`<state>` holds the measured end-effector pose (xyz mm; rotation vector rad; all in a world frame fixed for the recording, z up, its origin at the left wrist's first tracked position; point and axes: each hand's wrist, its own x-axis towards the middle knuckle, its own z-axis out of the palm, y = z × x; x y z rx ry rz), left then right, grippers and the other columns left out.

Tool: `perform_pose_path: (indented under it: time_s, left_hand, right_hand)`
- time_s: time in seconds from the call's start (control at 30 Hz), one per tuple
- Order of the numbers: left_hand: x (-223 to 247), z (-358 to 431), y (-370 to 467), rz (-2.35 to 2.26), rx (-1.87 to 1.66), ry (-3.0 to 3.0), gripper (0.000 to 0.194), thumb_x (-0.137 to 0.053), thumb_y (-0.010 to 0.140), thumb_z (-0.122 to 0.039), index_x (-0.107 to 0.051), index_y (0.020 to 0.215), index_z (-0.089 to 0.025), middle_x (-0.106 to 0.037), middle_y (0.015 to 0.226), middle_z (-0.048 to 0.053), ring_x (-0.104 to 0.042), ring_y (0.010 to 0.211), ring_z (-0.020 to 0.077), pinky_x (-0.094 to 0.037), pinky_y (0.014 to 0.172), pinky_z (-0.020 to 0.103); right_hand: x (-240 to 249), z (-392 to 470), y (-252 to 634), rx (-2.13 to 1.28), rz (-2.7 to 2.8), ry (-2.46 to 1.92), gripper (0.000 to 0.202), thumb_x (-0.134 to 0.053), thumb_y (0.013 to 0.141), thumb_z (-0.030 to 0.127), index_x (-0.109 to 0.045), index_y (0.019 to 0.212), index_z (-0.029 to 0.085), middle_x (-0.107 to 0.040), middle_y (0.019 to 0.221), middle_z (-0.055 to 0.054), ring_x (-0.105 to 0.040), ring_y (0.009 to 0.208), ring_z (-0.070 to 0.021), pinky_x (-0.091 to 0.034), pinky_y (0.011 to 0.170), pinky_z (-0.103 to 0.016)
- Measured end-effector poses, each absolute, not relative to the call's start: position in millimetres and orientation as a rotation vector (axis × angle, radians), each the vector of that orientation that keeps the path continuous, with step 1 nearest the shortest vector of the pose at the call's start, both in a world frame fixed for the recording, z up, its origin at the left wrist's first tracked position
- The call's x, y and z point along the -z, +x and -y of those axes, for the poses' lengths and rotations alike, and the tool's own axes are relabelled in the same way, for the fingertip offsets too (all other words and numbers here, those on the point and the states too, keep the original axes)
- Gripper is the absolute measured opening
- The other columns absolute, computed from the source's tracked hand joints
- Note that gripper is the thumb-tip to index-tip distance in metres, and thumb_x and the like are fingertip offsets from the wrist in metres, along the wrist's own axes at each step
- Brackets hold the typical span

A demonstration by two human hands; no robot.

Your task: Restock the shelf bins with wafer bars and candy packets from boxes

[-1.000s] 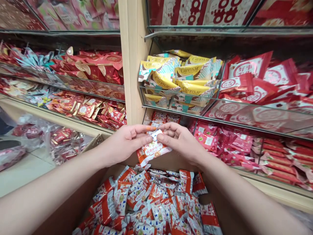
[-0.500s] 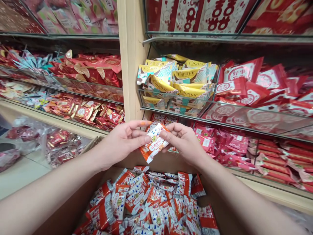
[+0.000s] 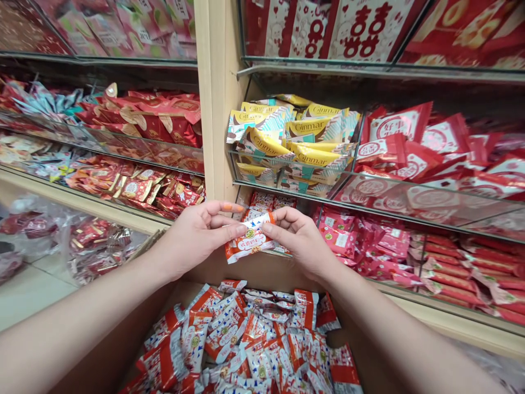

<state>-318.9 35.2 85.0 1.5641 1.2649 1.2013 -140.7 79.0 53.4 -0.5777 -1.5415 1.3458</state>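
Between my two hands is a small wrapped candy [image 3: 251, 241], a white packet with orange ends and blue marks. My left hand [image 3: 205, 232] pinches its left side between thumb and fingers, the index finger stretched out above it. At the packet's right end, my right hand [image 3: 297, 235] grips with thumb and bent fingers. Directly below, a cardboard box [image 3: 172, 298] holds many like candies [image 3: 229, 334] in a loose heap. Behind my hands, a low shelf compartment holds similar red-and-white packets [image 3: 262, 202], partly hidden by my fingers.
Yellow Ginmar packets [image 3: 311, 131] fill the shelf bin above my hands. Red-and-white packets [image 3: 397, 142] and pink packets [image 3: 377, 241] lie to the right. A wooden post [image 3: 217, 109] divides the shelves. Plastic bags of sweets [image 3: 96, 241] rest on the floor at left.
The candy has turned from a steep slant to nearly level, its printed face towards me. Both hands still hold it and have shifted slightly left in the view.
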Motion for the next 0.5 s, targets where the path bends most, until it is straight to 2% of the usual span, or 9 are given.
perform_pose_path:
  time_s: [0.07,0.2,0.33,0.43,0.5]
  left_hand:
    - [-85,-35,-320,-1.289,-1.174,1.632,0.037,-0.067,0.069,-0.033,-0.055,0.102,-0.020,-0.072,0.073,-0.003,-0.066,0.070,0.0129,-0.052,0.067,0.024]
    - [-82,-37,-322,-1.335,-1.064,1.773,0.038,-0.064,0.070,-0.033,-0.053,0.104,-0.019,-0.071,0.069,-0.002,-0.064,0.064,0.0137,-0.050,0.060,0.025]
    - [-79,-42,-322,-1.375,-1.061,1.785,0.041,-0.061,0.071,-0.033,-0.049,0.108,-0.020,-0.069,0.074,0.000,-0.059,0.056,0.0120,-0.045,0.048,0.022]
    - [-80,-44,-321,-1.401,-1.231,1.778,0.041,-0.059,0.070,-0.032,-0.050,0.107,-0.017,-0.065,0.091,0.005,-0.061,0.070,0.0144,-0.050,0.059,0.026]
    - [-82,-44,-321,-1.420,-1.323,1.789,0.039,-0.059,0.070,-0.032,-0.052,0.105,-0.015,-0.062,0.096,0.006,-0.060,0.080,0.0160,-0.049,0.073,0.030]
  right_hand:
    - [-52,-80,-140,-1.306,1.573,-0.559,0.025,-0.069,0.066,0.028,-0.048,0.074,0.018,-0.055,0.070,0.004,-0.053,0.063,-0.0078,-0.043,0.061,-0.021]
    - [-51,-81,-139,-1.260,1.778,-0.513,0.028,-0.065,0.069,0.025,-0.047,0.091,0.020,-0.052,0.072,0.004,-0.048,0.057,-0.0072,-0.040,0.054,-0.021]
    - [-52,-81,-138,-1.223,1.974,-0.597,0.018,-0.065,0.068,0.028,-0.054,0.078,0.017,-0.048,0.060,0.005,-0.043,0.050,-0.0070,-0.037,0.050,-0.020]
    - [-58,-83,-132,-1.070,1.981,-0.715,0.020,-0.065,0.068,0.032,-0.058,0.078,0.016,-0.057,0.066,0.001,-0.049,0.054,-0.0092,-0.039,0.051,-0.022]
    - [-63,-87,-123,-0.720,2.030,-0.891,0.017,-0.062,0.071,0.032,-0.060,0.080,0.017,-0.061,0.067,-0.001,-0.052,0.054,-0.0108,-0.040,0.052,-0.023]
